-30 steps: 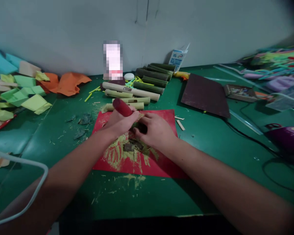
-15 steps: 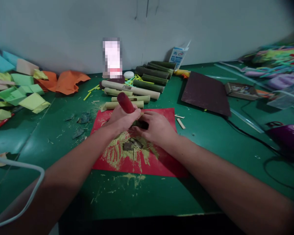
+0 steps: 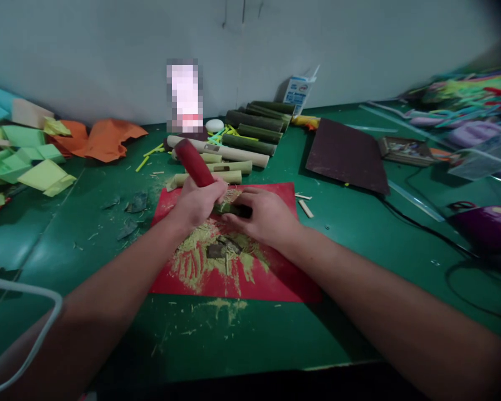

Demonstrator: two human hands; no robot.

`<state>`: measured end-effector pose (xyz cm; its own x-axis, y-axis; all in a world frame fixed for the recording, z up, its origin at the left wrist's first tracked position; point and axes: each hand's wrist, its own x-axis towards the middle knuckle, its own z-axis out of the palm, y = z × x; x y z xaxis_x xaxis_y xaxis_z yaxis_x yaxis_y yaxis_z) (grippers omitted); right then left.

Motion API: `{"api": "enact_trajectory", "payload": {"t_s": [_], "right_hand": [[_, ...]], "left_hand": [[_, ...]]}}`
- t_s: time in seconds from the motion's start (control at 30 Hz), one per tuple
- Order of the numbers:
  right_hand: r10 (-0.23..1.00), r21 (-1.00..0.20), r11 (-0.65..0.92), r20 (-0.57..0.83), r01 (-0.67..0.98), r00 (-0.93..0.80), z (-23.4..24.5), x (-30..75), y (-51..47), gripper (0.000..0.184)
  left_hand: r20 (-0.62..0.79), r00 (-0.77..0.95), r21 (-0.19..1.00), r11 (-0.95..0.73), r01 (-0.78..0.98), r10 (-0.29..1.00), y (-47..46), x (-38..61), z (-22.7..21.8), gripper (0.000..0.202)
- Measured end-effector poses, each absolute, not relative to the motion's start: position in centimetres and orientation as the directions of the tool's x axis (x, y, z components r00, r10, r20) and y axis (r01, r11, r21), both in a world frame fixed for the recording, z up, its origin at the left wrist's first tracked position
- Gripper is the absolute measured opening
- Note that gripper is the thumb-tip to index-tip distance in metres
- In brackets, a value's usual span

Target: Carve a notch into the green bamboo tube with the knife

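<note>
- The fingers of the left hand (image 3: 196, 203) close in a fist around a red, round-ended cylindrical handle (image 3: 194, 161), which tilts up and to the left; its lower end is hidden, so what it carries cannot be told.
- The fingers of the right hand (image 3: 271, 217) are partly curled, thumb on the near side and fingers on the far side, with a short green bamboo piece (image 3: 225, 208) gripped between them; much of it is covered, and its right end looks dark.
- The bamboo piece sits just beside the left fist, above a flat red rectangular sheet (image 3: 271, 284).
- On the sheet, in front of the hands, lie fine yellow-green shavings (image 3: 196, 264) and some dark, flat bark-like flakes (image 3: 217, 250).
- Right of the sheet is a small pale wooden sliver (image 3: 305, 209); left of it are dark green crumpled scraps (image 3: 137, 201).
- Behind the sheet, pale bamboo tubes (image 3: 231, 178) lie roughly parallel, two with visible cut openings, and dark green bamboo tubes (image 3: 256, 148) lie beyond.
- Farther right, a dark brown flat board (image 3: 346, 159) lies near a small shallow brown box (image 3: 407, 151).
- Farther left are crumpled orange paper (image 3: 112, 139) and folded pale green paper pieces (image 3: 45, 175).
- All this rests on a glossy green table (image 3: 275, 340) against a grey wall (image 3: 108, 55).
</note>
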<state>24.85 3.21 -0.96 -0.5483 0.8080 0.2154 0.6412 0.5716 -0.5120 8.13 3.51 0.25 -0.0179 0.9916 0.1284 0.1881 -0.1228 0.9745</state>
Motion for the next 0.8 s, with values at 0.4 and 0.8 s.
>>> {"api": "enact_trajectory", "payload": {"t_s": [0.4,0.8], "right_hand": [[0.811,-0.397,0.579,0.189,0.712,-0.553,-0.77,24.93,2.99,0.022],[0.819,-0.421,0.574,0.278,0.703,-0.503,-1.53,24.90,2.91,0.031]], "left_hand": [[0.129,-0.071,0.941,-0.100,0.323,0.989,3.61,8.54,0.33,0.019],[0.182,0.009,0.835,-0.159,0.526,0.983,3.45,8.69,0.12,0.021]]}}
